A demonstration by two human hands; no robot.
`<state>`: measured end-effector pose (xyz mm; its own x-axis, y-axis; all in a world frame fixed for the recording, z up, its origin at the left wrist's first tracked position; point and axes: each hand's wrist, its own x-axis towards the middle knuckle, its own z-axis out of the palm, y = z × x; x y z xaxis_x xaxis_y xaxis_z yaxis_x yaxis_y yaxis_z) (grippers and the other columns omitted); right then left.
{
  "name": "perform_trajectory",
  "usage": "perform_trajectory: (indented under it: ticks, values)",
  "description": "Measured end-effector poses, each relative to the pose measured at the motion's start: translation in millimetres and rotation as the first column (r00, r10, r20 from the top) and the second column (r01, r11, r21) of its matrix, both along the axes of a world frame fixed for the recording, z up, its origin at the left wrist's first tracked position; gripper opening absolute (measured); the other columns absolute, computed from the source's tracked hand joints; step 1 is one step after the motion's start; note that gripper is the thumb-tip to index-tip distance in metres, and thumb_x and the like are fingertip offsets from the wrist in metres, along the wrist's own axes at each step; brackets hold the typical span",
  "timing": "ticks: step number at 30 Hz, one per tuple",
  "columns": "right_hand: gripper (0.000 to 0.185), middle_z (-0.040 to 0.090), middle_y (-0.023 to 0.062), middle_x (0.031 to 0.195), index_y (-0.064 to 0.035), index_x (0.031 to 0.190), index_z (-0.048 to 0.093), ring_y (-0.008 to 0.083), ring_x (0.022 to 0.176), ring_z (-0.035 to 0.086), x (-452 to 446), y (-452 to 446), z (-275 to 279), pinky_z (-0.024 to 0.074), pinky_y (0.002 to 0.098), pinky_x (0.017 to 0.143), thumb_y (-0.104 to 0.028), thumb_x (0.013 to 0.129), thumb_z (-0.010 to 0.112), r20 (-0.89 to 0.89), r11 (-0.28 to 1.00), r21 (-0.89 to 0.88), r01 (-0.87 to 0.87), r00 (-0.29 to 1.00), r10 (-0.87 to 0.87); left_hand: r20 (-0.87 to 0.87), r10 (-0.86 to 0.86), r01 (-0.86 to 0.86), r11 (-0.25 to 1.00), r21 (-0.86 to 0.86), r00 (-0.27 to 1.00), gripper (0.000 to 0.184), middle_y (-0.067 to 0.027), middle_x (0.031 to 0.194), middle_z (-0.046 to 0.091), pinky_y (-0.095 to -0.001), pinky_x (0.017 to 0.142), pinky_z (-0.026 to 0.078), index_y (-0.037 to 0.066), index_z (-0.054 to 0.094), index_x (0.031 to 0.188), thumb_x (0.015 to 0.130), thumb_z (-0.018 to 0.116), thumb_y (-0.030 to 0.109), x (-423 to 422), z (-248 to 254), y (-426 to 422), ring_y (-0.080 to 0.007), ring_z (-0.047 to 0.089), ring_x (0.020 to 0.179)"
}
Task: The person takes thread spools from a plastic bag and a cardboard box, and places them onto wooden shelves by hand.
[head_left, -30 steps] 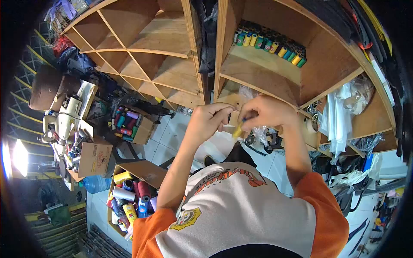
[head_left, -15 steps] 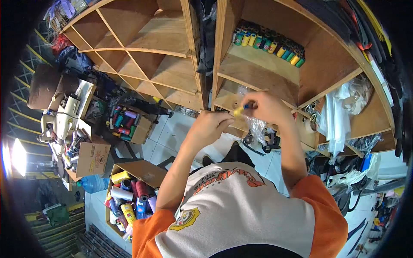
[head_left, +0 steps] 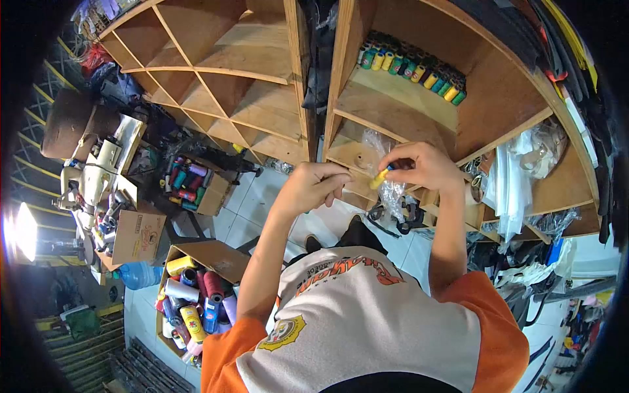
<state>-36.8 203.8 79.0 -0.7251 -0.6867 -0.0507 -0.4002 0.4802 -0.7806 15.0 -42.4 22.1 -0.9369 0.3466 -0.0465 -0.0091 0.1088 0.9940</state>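
My right hand (head_left: pixel 426 168) grips a small yellow thread spool (head_left: pixel 379 179) between thumb and fingers, tilted, in front of the lower shelf. A little dark blue shows at the spool's upper end. To its left, apart from the spool, my left hand (head_left: pixel 313 188) is closed in a pinch. What it holds, if anything, is too fine to make out. Clear plastic wrap (head_left: pixel 392 196) hangs just behind and below the spool. Rows of green, yellow and dark thread spools (head_left: pixel 413 69) stand on the upper right shelf.
A wooden shelf unit (head_left: pixel 229 75) with square compartments stands ahead on the left. Cardboard boxes of thread cones (head_left: pixel 211 283) and more spools (head_left: pixel 188 183) sit at my left, near a sewing machine (head_left: pixel 98 171). Plastic bags (head_left: pixel 517 180) fill the right shelf.
My right hand has shifted slightly right and turned the yellow spool to a steeper tilt. My left hand has moved a little left and down, widening the gap between the hands.
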Motion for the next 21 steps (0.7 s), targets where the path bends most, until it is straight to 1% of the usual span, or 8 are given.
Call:
perform_trajectory:
  ticks: [4,7,8,12,14,16,19,21]
  values:
    - [0.021,0.065,0.004,0.079,-0.0035,0.101,0.066,0.0096,0.064,0.059,9.0,-26.4,-6.0,0.0459,0.024,0.059,-0.009,0.081,0.067,-0.198,0.922,0.096,0.375,0.915,-0.352,-0.041,0.026,-0.026,1.0,0.015,0.999,0.019,-0.0031,0.06,0.057,-0.0191,0.035,0.033,-0.001,0.068,0.096,0.091,0.057,0.013,0.7,1.8,15.0,-0.0053,0.052,0.045]
    - [0.022,0.065,0.005,0.068,-0.0022,0.101,0.066,0.0117,0.059,0.061,11.2,-49.2,-22.6,0.0472,0.0257,0.055,-0.015,0.083,0.067,-0.088,0.733,-0.451,0.509,0.792,-0.604,0.004,0.04,-0.041,0.991,0.131,0.999,0.02,-0.0033,0.06,0.057,-0.0189,0.034,0.033,-0.002,0.066,0.099,0.092,0.055,0.012,0.7,7.8,21.4,-0.0062,0.052,0.045]
    - [0.021,0.064,0.0066,0.069,0.0003,0.101,0.065,0.0107,0.055,0.059,13.3,-51.1,-19.1,0.0455,0.023,0.052,-0.014,0.085,0.065,0.131,0.638,-0.522,0.566,0.793,-0.595,0.028,0.036,-0.041,0.981,0.187,0.999,0.02,-0.0034,0.06,0.057,-0.0189,0.034,0.033,-0.003,0.066,0.099,0.092,0.055,0.012,-0.2,8.3,18.9,-0.0066,0.052,0.045]
    - [0.022,0.064,0.0071,0.073,0.0018,0.1,0.066,0.0094,0.058,0.057,8.4,-16.2,-11.8,0.0452,0.0226,0.055,-0.011,0.082,0.068,0.556,0.644,-0.691,0.327,0.81,0.186,0.073,0.016,-0.038,0.947,0.318,0.997,0.022,-0.004,0.06,0.057,-0.0187,0.034,0.033,-0.005,0.065,0.099,0.093,0.055,0.014,-1.1,-1.2,5.0,-0.0077,0.052,0.044]
    - [0.022,0.065,0.0068,0.074,0.0011,0.098,0.067,0.0112,0.062,0.058,7.5,-7.9,-2.2,0.0449,0.0228,0.056,-0.012,0.08,0.07,0.333,0.9,-0.437,-0.006,0.928,0.167,0.062,0.03,-0.046,0.956,0.289,0.998,0.023,-0.0044,0.061,0.057,-0.0186,0.034,0.033,-0.005,0.065,0.097,0.092,0.057,0.016,-3.4,-2.4,-2.2,-0.0078,0.052,0.044]
    - [0.02,0.065,0.007,0.074,-0.002,0.094,0.068,0.0121,0.066,0.059,5.5,-10.5,1.4,0.0448,0.0248,0.059,-0.013,0.077,0.072,0.091,0.979,-0.107,-0.172,0.979,0.182,0.068,0.059,-0.072,0.978,0.196,0.996,0.023,-0.0042,0.061,0.057,-0.0186,0.034,0.033,-0.004,0.066,0.096,0.092,0.057,0.016,-6.2,1.2,-6.3,-0.0073,0.052,0.044]
    - [0.022,0.065,0.0083,0.075,-0.0036,0.095,0.068,0.0112,0.067,0.059,0.6,-19.7,-10.8,0.0457,0.0262,0.061,-0.014,0.077,0.072,-0.271,0.981,0.123,0.152,0.956,-0.114,0.044,0.048,-0.053,0.993,0.106,0.998,0.022,-0.004,0.061,0.058,-0.0186,0.035,0.033,-0.003,0.066,0.097,0.092,0.057,0.016,-7.2,4.1,-6.1,-0.0067,0.052,0.044]
    - [0.023,0.063,0.0081,0.072,-0.0039,0.096,0.067,0.0099,0.062,0.057,8.4,-34.2,-7.9,0.0444,0.0248,0.058,-0.016,0.078,0.071,-0.249,0.932,-0.003,0.363,0.902,-0.353,0.027,0.039,-0.04,0.997,0.072,0.999,0.022,-0.0041,0.062,0.058,-0.0185,0.035,0.033,-0.003,0.067,0.098,0.092,0.057,0.016,-7.4,6.2,-2.4,-0.0064,0.052,0.044]
